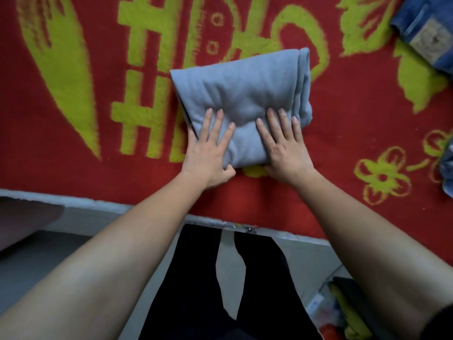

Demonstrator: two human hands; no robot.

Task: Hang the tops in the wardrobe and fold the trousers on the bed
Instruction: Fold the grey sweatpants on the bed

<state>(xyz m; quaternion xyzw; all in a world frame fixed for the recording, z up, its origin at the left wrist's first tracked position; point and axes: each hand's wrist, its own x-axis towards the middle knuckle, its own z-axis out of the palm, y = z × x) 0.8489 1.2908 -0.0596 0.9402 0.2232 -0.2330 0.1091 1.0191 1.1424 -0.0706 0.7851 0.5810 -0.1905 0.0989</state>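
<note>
Forearms reach fwd to folded grey trousers.
L hand & R hand press flat on trousers' near half, fingers straight, spread; red blanket under trousers; denim garment far right beyond trousers.

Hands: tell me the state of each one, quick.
Left hand: open, fingers straight, pressing flat on the folded grey garment.
Right hand: open, pressing flat on the same garment.

The person wears black trousers, at 6 o'clock; a dark sleeve edge shows at 4 o'clock.
</note>
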